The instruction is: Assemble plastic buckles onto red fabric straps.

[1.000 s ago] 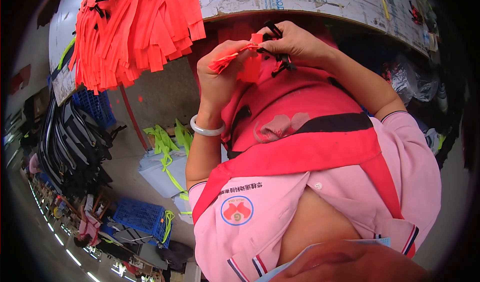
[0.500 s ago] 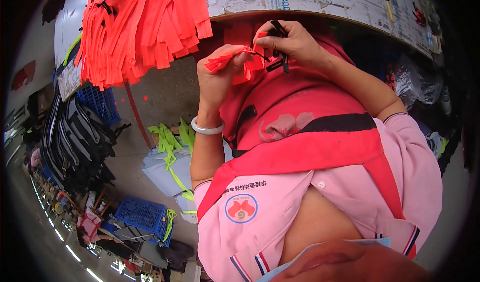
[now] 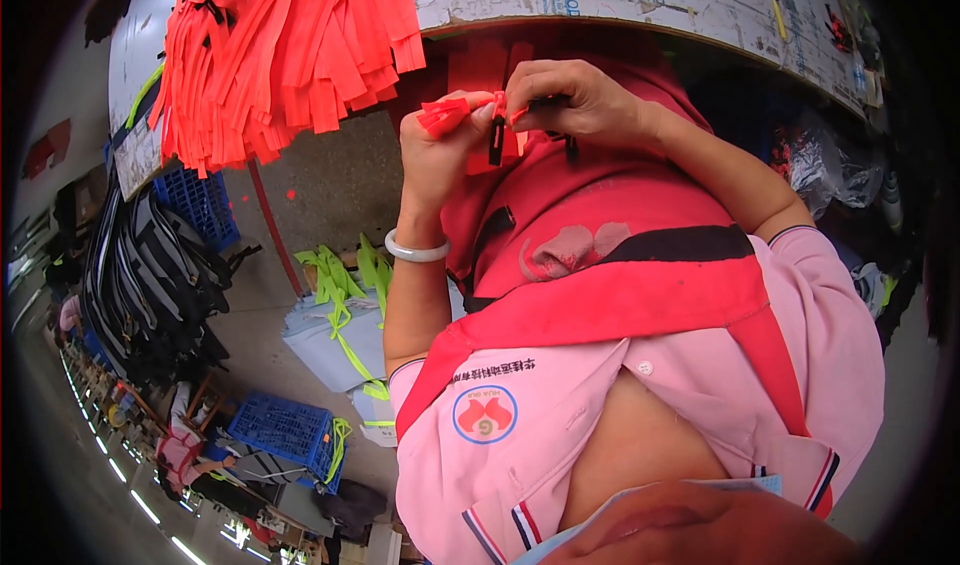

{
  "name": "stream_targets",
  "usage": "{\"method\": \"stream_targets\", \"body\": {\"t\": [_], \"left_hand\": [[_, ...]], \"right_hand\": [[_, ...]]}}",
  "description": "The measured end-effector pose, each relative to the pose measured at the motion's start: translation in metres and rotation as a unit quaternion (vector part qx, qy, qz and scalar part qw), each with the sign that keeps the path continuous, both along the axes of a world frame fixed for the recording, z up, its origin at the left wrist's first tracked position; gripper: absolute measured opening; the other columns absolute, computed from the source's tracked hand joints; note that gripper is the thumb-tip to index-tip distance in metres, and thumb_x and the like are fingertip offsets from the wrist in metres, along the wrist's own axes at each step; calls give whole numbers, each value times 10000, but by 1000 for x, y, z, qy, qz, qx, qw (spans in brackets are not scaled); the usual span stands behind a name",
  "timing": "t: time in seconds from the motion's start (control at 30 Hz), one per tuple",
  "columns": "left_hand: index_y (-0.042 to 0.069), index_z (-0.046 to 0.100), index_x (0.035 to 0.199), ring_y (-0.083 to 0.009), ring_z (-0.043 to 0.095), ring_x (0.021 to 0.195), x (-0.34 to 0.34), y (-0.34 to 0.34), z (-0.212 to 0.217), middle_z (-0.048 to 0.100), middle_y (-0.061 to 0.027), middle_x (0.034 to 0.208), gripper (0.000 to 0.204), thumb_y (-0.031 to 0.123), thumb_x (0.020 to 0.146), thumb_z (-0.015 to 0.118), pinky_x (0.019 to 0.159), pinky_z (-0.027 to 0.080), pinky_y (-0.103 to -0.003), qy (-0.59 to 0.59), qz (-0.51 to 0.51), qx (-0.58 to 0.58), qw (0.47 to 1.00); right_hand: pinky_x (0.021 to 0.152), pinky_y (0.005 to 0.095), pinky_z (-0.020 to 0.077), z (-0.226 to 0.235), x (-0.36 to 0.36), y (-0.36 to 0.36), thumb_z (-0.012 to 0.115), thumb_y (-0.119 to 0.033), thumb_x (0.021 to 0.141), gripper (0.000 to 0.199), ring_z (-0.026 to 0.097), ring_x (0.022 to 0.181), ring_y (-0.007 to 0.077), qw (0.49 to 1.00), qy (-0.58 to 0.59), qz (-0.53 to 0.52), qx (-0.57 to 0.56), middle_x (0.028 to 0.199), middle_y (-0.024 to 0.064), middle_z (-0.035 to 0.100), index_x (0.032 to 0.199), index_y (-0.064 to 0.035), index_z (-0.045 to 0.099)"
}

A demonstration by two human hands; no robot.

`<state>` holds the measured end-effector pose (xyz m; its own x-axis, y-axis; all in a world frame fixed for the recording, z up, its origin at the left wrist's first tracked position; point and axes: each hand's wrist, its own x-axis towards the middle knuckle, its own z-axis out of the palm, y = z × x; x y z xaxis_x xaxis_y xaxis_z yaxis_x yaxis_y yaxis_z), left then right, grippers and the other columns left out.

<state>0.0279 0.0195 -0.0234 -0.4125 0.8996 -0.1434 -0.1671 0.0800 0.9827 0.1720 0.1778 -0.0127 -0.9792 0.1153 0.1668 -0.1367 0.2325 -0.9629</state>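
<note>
In front of my red apron [image 3: 560, 200], both hands work close together. My left hand [image 3: 440, 145], with a white bangle at its wrist, pinches a folded bunch of red fabric strips [image 3: 443, 117]. A slim black tab [image 3: 497, 140] hangs from the red strip at its fingertips. My right hand [image 3: 585, 100] is closed on several black tabs [image 3: 547, 115], and its fingertips meet the red strip beside my left fingers. The curled fingers partly cover those tabs. How the tab joins the strip is too small to tell.
A thick heap of red strips [image 3: 290, 55] with black bits overhangs the edge of the worktable [image 3: 480, 0]. Black straps [image 3: 150, 265] hang at left. Blue crates [image 3: 285, 430] and pale sheets with lime-green strips [image 3: 335, 335] stand lower left. Clear plastic [image 3: 820, 170] lies at right.
My right hand has turned and dropped slightly, its fingers now covering more of the black tabs. One black tab now hangs straight down at my left fingertips.
</note>
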Motion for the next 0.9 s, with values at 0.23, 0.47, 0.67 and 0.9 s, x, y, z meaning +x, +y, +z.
{"method": "stream_targets", "body": {"t": [0.23, 0.47, 0.67, 0.9], "left_hand": [[-32, 691, 989, -79, 554, 626, 1, -6, -6, 633, -21, 739, 151, 59, 873, 655, 569, 440, -216, -126, 13, 6, 992], [-43, 675, 1013, -101, 560, 600, 3, -4, -7, 629, -40, 714, 187, 84, 877, 651, 559, 439, -231, -216, 19, 20, 976], [-53, 662, 1009, -114, 550, 605, 7, -3, -11, 633, -63, 762, 192, 95, 891, 631, 564, 430, -240, -191, 5, 12, 981], [-53, 661, 1009, -104, 550, 609, 9, -1, -7, 625, -45, 726, 183, 81, 888, 637, 566, 431, -230, -279, 28, 26, 959]], "right_hand": [[704, 231, 460, 1, 3, -9, 645, -82, 893, 83, 563, 802, 75, 960, -160, -46, -226, 862, 12, 597, 917, -9, 613], [594, 185, 441, 16, -1, -14, 654, -196, 908, 181, 541, 671, 22, 943, -155, -116, -271, 765, -17, 599, 952, -23, 625], [659, 198, 451, 13, 0, -9, 671, -164, 890, 177, 536, 739, 28, 972, -111, -155, -135, 794, -14, 624, 958, -1, 676], [653, 208, 452, 27, 1, -11, 684, -174, 876, 183, 531, 718, 41, 948, -183, -141, -217, 761, 5, 610, 893, 2, 637]]}}
